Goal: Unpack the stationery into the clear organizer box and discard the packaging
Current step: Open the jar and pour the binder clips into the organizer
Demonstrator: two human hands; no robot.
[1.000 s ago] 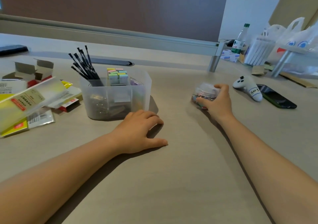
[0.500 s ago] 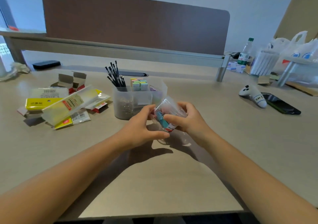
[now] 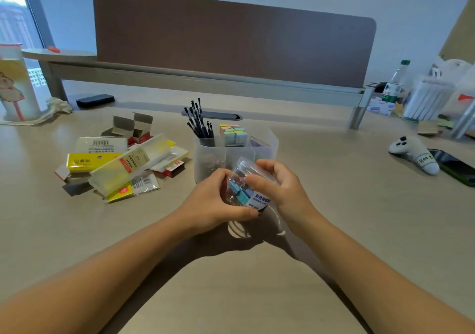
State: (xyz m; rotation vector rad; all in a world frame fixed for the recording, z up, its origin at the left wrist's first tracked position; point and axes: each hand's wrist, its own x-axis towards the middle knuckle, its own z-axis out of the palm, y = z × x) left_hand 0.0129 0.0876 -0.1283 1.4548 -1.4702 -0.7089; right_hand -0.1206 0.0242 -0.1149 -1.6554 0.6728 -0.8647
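— At centre frame, just in front of the clear organizer box (image 3: 236, 154), what's held?

— A clear tub of coloured binder clips (image 3: 248, 192), tilted, above the desk (image 3: 359, 218). Left hand (image 3: 213, 202) has its grip clamped on the tub's lower end, right hand (image 3: 277, 187) curled round the upper.

— Which step?

— Opening it, likely. Next: work the lid off, tip the clips into a compartment, then add the tub to the empty packaging (image 3: 120, 166) at left.

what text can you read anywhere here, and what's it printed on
"BINDER CLIPS", partly covered, on the label of the clear jar that both hands hold.
"Hoo", then an unclear mark, on the white plush toy.
Print on the yellow box, long clear case, flat packets and green bottle label: too blurred to read.
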